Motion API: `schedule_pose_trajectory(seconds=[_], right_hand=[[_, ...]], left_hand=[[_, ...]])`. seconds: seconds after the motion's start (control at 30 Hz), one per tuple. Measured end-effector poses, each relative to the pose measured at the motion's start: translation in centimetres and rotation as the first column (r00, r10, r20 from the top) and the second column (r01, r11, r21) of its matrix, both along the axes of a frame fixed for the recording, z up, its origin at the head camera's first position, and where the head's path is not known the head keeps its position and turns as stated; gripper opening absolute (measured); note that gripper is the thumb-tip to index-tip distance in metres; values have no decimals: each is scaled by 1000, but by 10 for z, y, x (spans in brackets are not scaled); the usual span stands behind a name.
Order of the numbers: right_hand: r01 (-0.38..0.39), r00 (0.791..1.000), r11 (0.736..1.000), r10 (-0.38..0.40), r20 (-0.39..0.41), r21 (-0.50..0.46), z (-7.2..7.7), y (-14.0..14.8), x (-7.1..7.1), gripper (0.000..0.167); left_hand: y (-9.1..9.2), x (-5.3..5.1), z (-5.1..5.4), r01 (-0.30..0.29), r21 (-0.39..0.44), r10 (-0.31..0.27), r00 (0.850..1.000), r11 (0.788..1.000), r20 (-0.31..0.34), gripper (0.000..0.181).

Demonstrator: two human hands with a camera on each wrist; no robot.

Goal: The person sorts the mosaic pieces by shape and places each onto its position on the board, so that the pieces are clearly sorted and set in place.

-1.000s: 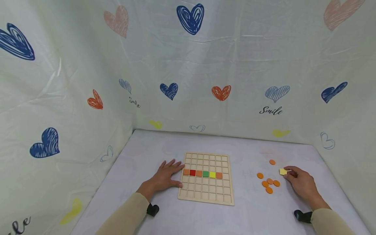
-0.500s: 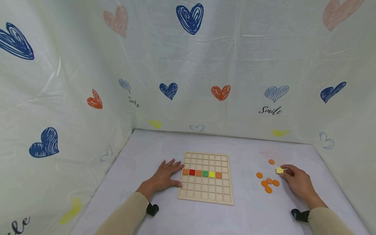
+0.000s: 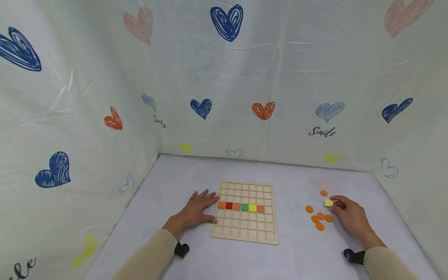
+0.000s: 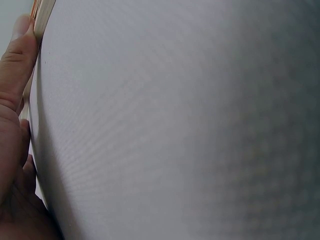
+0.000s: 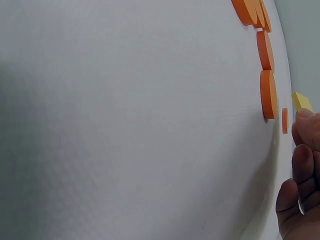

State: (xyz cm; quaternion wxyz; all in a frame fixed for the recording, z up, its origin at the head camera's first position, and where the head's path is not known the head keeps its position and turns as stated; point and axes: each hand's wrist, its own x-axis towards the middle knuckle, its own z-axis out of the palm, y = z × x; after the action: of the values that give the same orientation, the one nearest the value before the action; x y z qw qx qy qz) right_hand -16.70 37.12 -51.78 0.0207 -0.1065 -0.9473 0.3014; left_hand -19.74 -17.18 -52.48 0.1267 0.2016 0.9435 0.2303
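A yellow square tile [image 3: 328, 202] is pinched between the thumb and fingers of my right hand [image 3: 351, 218]; the right wrist view shows the tile [image 5: 302, 101] at the fingertips. Orange discs [image 3: 320, 215] lie just left of that hand. My left hand [image 3: 196, 211] rests spread at the left edge of a wooden grid board [image 3: 244, 234], thumb and fingertips touching it. Across the board's middle runs a row of coloured tiles: orange, red [image 3: 229, 205], orange, green [image 3: 244, 207], yellow [image 3: 252, 208], orange. In the left wrist view the thumb [image 4: 19, 62] lies against the board's side.
The board and discs lie on a white table [image 3: 294, 252]. Behind it and at the left hangs a pale curtain [image 3: 297, 77] printed with hearts. A dark band with a black piece [image 3: 181, 249] is on the left wrist, another [image 3: 353, 256] on the right.
My right hand has moved a little to the left with the yellow tile pinched in it, closer to the orange discs. The left hand and the board have stayed where they were.
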Motion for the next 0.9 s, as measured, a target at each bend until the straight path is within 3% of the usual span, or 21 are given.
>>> schedule_pose_trajectory(seconds=[0.9], right_hand=[[-62,998,995,62,-10,-72,6,-21,0,37]], left_hand=[[1,1,0,-13,-4,13,1000,1000,-2,91]])
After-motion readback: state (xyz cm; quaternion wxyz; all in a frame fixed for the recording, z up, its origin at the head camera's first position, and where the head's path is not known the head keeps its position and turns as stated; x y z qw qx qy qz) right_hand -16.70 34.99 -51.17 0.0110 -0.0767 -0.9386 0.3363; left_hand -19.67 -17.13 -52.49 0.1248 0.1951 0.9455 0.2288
